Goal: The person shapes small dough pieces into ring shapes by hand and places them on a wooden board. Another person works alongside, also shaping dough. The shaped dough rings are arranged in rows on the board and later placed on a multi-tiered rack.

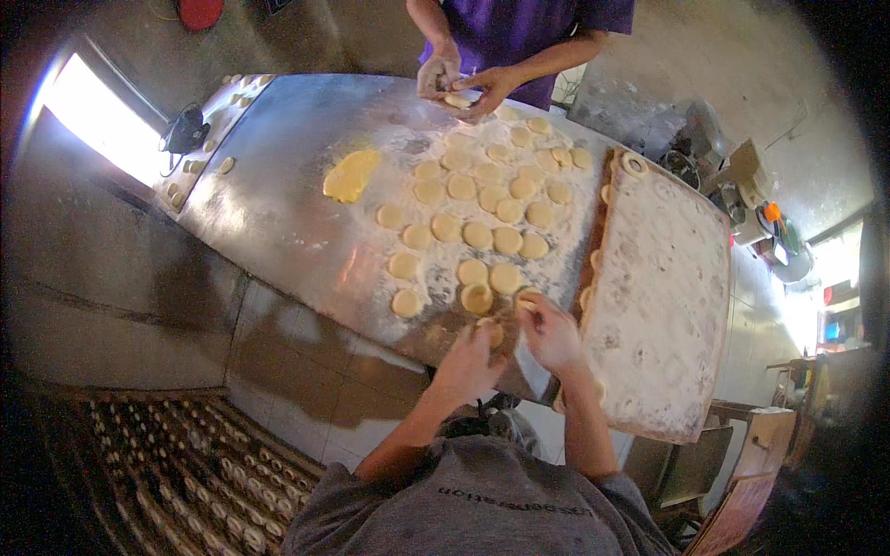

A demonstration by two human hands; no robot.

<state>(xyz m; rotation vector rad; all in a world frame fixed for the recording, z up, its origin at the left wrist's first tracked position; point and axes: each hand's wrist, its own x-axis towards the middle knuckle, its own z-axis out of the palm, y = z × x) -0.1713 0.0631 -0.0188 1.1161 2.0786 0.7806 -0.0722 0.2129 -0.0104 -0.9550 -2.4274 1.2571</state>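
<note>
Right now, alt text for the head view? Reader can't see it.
A person's bare left hand and right hand work at round dough pieces near the close edge of a floured metal table. Opposite, a co-worker in purple handles dough; a yellow mass lies left of the pieces, a flour-dusted flat surface to their right.

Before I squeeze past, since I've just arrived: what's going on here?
The person's right hand pinches a dough piece; the left hand is at another. Across the table, a co-worker's hands hold more dough. Between them, many dough rounds lie on flour, beside a yellow patch.
</note>
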